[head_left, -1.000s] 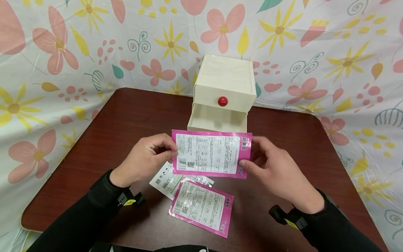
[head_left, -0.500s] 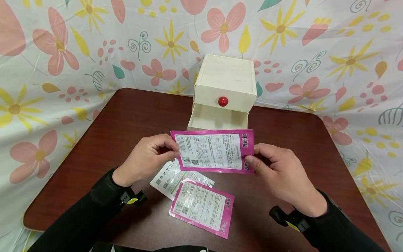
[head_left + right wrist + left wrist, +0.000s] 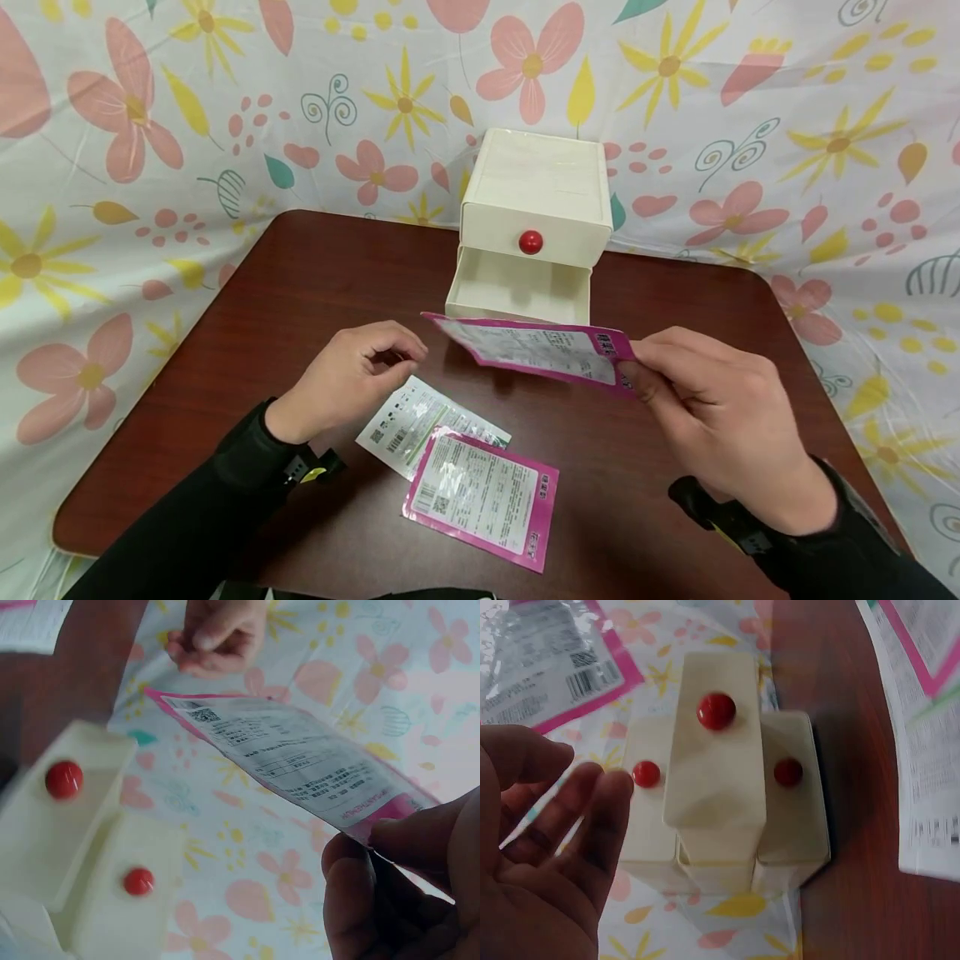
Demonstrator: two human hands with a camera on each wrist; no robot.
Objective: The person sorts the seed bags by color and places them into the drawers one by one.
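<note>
A pink-edged flat packet (image 3: 536,348) with a white printed label is held in the air over the table, tilted nearly edge-on. Its right end is pinched between the thumb and fingers of my right hand (image 3: 720,408); that pinch also shows in the right wrist view. My left hand (image 3: 348,379) hovers left of the packet, apart from it, fingers loosely bent and holding nothing. Below lie a second pink packet (image 3: 483,496) and, partly under it, a white-and-green packet (image 3: 401,425).
A cream drawer box (image 3: 543,171) with red knobs (image 3: 530,242) stands at the back of the brown table (image 3: 337,275). One drawer (image 3: 716,761), the middle of three in the left wrist view, is pulled out. A floral cloth (image 3: 405,67) hangs behind.
My left hand has let go of the held packet. My right hand has moved right and toward the body with it, and the packet has tipped flatter.
</note>
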